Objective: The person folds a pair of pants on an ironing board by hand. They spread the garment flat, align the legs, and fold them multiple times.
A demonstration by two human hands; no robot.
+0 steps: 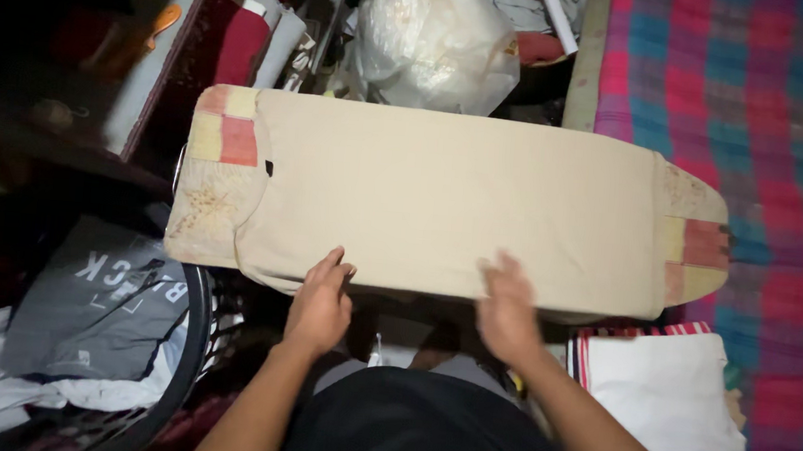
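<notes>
A beige garment lies spread flat over an ironing board with a patchwork cover of red, yellow and cream squares. My left hand rests on the garment's near edge, fingers bent over the hem. My right hand is at the same near edge further right, fingers spread and blurred by motion, holding nothing that I can see. The board's pointed end sticks out to the right past the cloth.
A black laundry basket at lower left holds a grey printed shirt and white cloth. Folded white cloth with a red striped edge lies at lower right. A plaid red and blue blanket covers the right. A plastic bag sits behind the board.
</notes>
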